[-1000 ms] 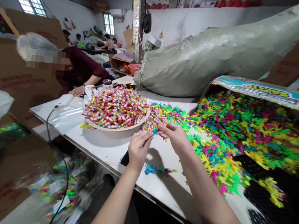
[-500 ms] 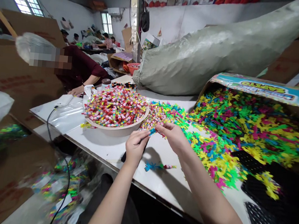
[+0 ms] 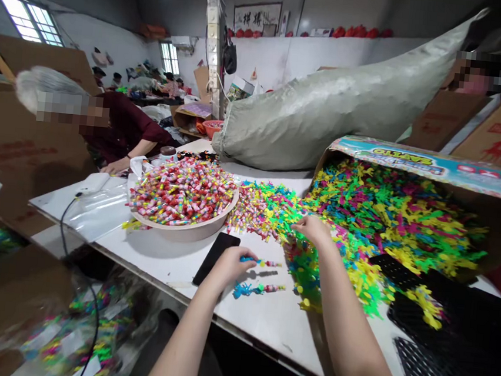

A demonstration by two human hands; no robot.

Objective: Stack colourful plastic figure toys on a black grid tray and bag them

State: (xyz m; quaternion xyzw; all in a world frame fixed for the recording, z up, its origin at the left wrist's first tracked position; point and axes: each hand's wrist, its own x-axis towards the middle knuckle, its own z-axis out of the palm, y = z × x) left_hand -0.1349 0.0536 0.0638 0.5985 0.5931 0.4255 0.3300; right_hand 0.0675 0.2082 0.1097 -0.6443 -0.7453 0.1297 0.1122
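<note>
My left hand (image 3: pixel 230 266) is closed on a small toy tube (image 3: pixel 271 264) with a blue end, and holds it just above the table. Beneath it lies a similar toy tube (image 3: pixel 273 288) with a blue figure-shaped piece (image 3: pixel 244 291) at its left end. A black phone (image 3: pixel 216 257) rests flat beside my left hand. Over the edge of the coloured plastic pieces (image 3: pixel 286 206) is my right hand (image 3: pixel 316 231), its fingers drawn together. Whatever may be between those fingertips is too small to make out.
A round basin (image 3: pixel 184 229) heaped with pink-and-red tubes stands at left. An open carton (image 3: pixel 439 165) spills coloured pieces at right. Black perforated trays (image 3: pixel 432 365) lie at the near right, and a large sack (image 3: pixel 328 118) behind. Across the table another person (image 3: pixel 124 119) leans in.
My left hand has come down toward the lying toy, holding the toy tube. My right hand has left it and moved right to the pile. The view has shifted slightly.
</note>
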